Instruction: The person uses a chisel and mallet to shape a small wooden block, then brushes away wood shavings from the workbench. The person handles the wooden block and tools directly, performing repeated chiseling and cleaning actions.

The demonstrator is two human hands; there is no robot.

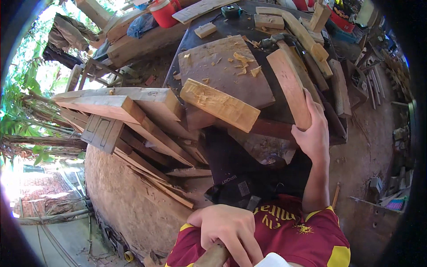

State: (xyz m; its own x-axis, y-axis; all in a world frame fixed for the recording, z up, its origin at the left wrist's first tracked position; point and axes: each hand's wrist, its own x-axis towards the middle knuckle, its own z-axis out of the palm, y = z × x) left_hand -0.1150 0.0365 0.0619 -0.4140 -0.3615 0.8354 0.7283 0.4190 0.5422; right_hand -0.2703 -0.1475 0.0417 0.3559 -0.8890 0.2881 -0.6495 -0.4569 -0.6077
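Observation:
My right hand (314, 131) is closed round the lower end of a smooth, slightly curved wooden block (287, 84), tilted over the right side of a dark table (198, 44). Close to my body, my left hand (229, 233) grips a rounded wooden handle (212, 255); its far end is out of view. A rough-hewn wooden block (220, 104) lies across the near edge of a worn board (213, 58) on the table. Wood shavings (243, 58) are scattered over that board. Beyond the curved block lies a hammer (269, 42), partly hidden.
Long timber beams (111, 104) stretch out to the left of the table. Several offcuts (269, 21) and a tape measure (231, 11) sit at its far side. Behind are a red jug (164, 13) and a blue plastic bag (141, 27).

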